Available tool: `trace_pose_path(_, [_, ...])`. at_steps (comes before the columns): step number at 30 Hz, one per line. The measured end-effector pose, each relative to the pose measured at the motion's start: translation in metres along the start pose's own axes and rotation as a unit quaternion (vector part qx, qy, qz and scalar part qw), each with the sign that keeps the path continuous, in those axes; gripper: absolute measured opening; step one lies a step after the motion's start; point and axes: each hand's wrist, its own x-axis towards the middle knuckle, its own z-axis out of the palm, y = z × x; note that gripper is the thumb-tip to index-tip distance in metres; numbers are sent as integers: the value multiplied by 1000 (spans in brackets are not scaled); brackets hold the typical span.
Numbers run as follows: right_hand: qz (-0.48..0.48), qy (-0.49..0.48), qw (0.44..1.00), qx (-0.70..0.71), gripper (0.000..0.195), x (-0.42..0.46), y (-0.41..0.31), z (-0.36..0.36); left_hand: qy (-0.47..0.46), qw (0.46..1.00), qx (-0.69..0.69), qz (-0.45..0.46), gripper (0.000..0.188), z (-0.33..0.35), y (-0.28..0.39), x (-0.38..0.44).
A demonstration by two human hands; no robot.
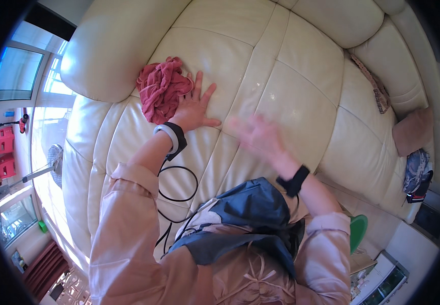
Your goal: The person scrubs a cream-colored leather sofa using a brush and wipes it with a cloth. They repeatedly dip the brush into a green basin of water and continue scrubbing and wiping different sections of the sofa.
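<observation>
My left hand (195,108) rests on the cream leather sofa (220,49) with its fingers spread. Just left of it, touching the fingers and wrist area, lies a crumpled red cloth (160,91). My right hand (260,135) is blurred by motion over the seat, its fingers apart, with no object seen in it. A black cable (197,187) loops across the seat below my left wrist. A dark blue garment (254,204) lies over my lap. Small shiny spots show on the seat above my right hand.
A rounded armrest (101,49) stands at the upper left. On the right are a patterned strap (374,85), a brown cushion (414,131) and a folded blue cloth (416,171). A green round object (358,232) is beside my right sleeve. Windows and red stools (5,152) are far left.
</observation>
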Motion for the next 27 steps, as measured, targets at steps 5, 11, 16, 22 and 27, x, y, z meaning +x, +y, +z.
trace_pose_path(5, [-16,33,999,-27,48,2,-20,-44,75,996,16,37,117,24,-13,-2])
trace_pose_path(11, [6,-2,1000,-5,57,-17,-49,-43,20,999,31,7,115,6,-4,-1])
trace_pose_path(16, [16,-9,1000,-6,63,-40,-31,-52,57,998,31,24,112,14,-8,-1])
trace_pose_path(22, [7,42,999,-4,66,-8,-46,-33,38,998,22,41,106,12,-7,2])
trace_pose_path(27, [1,-20,1000,-5,63,-35,-31,-58,57,997,35,31,103,15,-15,-8])
